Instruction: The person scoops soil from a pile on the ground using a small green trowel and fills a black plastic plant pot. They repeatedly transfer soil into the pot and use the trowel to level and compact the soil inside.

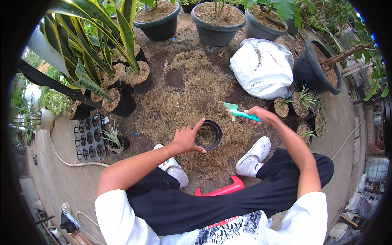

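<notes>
My left hand (188, 137) is at the left side of a round black plastic plant pot (218, 134), its thumb and forefinger spread along the rim. Some brown loose potting material lies inside the pot. To the pot's upper right, my right hand (257, 114) grips the handle of a turquoise hand trowel (237, 112). The trowel's blade points left, over a spread of dry, light-brown husk-like material (196, 92) on the ground; how much the blade carries is hard to tell.
Potted snake plants (142, 73) and a black cell tray (88, 137) stand left. A white sack (261, 69), small potted plants (301, 104) and a large tilted pot (312, 70) are at right. A red plastic object (223, 188) lies between my legs.
</notes>
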A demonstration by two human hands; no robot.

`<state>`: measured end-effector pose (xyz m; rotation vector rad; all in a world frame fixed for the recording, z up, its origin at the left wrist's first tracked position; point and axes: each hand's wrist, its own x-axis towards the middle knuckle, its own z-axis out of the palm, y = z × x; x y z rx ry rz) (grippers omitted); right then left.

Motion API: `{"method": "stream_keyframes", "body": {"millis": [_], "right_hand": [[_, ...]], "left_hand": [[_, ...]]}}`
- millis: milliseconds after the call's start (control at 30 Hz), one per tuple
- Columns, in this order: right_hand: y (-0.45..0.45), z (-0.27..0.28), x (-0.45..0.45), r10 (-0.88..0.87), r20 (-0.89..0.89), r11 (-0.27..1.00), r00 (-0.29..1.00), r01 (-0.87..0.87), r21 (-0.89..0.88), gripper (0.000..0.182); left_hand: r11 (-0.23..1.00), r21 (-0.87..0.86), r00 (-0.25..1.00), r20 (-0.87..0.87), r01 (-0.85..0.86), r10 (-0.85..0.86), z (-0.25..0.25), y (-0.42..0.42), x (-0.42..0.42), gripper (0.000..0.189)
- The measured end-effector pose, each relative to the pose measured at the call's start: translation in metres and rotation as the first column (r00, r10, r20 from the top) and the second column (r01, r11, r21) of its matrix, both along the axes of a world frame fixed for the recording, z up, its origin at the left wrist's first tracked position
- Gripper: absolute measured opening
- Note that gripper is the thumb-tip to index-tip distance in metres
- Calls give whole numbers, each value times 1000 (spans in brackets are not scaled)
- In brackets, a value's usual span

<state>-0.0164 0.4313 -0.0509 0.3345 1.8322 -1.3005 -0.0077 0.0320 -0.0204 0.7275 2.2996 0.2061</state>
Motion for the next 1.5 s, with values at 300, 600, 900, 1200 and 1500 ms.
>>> {"method": "stream_keyframes", "body": {"millis": [300, 600, 900, 1200, 1500], "right_hand": [[-12, 145, -29, 412, 129, 864, 902, -432, 259, 45], [-150, 201, 9, 743, -64, 481, 666, -465, 743, 43], [-34, 193, -50, 430, 27, 635, 903, -323, 702, 51], [-2, -86, 19, 240, -519, 694, 820, 229, 682, 33], [-56, -109, -20, 204, -457, 590, 866, 264, 763, 77]], "left_hand": [[1000, 18, 1000, 1, -16, 16, 2, 3, -1, 145], [999, 42, 999, -4, -34, 34, -2, -3, 1, 144], [999, 34, 1000, 20, -25, 24, 2, -2, 0, 144], [998, 65, 1000, 20, -15, 14, -2, 4, -3, 143], [1000, 8, 999, 33, -16, 16, 1, 1, -2, 143]]}}
